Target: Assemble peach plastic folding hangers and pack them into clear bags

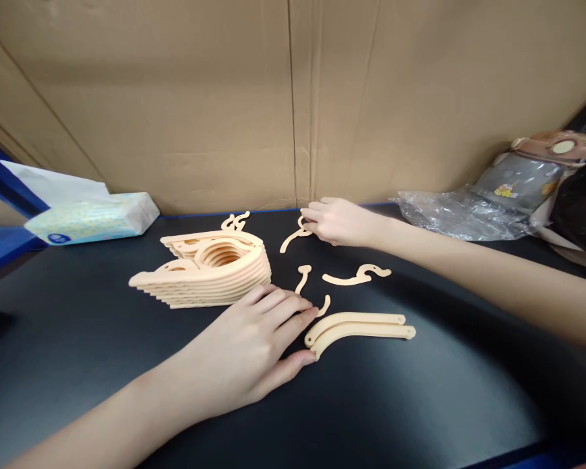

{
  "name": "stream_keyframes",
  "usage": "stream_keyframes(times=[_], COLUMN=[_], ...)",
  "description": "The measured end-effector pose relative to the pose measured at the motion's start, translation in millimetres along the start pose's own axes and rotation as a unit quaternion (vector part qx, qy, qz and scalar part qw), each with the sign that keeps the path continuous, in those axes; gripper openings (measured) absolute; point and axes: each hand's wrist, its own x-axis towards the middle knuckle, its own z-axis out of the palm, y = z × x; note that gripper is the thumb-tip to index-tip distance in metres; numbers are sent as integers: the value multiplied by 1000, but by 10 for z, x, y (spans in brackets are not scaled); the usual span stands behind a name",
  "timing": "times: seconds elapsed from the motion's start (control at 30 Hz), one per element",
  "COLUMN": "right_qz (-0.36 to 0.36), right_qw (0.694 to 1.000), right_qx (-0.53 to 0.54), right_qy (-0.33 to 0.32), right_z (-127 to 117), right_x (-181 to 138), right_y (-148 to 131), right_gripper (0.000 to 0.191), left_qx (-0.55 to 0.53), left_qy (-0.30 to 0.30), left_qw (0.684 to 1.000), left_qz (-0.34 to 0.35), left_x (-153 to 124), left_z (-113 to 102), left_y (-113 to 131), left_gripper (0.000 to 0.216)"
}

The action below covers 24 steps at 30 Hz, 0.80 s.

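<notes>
My left hand [268, 339] lies low over the table, fingers spread. Its thumb tip touches the near end of two long, curved beige hanger arms [356, 324] lying side by side. The fingers partly cover a small beige hook piece [303, 279], whose lower part is hidden. Farther back, my right hand [334, 221] has its fingers closed at a beige hanger hook [289, 242]; the exact grip is hidden. Between the hands and to the right lies another hanger hook [356, 277]. A neat stack of folded beige hangers [200, 280] stands beside my left fingertips.
More small hook pieces [235, 223] lie behind the stack. A tissue pack [92, 215] sits at the back left. Clear plastic wrap [461, 215] and a bag [527, 172] are at the right. A cardboard wall [200, 98] borders the black table [371, 410] behind.
</notes>
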Motion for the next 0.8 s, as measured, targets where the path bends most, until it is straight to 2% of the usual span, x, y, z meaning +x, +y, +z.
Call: stream_keyframes(times=[0.2,0.37,0.47,0.53,0.6,0.7,0.8], right_qz=[-4,77,137,181,236,309,354], right_qw=[999,990,970,939,897,823,766], right_qx=[-18,-17,83,194,314,458,533], right_qy=[48,119,183,217,203,128,61], right_z=[39,-166,-348,-454,-532,-588,-572], right_x=[85,-15,-234,-427,-626,-882,-1042], right_y=[-10,16,-32,-110,-212,-358,-441], right_gripper=[25,30,25,20,16,18,23], left_qx=[-3,-5,-3,-3,-6,-3,6], left_qy=[3,1,5,15,24,35,35], left_qw=[1000,1000,1000,1000,1000,999,999], left_qz=[3,0,0,1,7,14,16], left_x=[-11,-1,-2,-10,-20,-30,-34], left_z=[13,8,29,51,72,88,91], left_y=[-7,0,-6,-17,-28,-35,-30], left_gripper=[37,36,36,36,36,36,36])
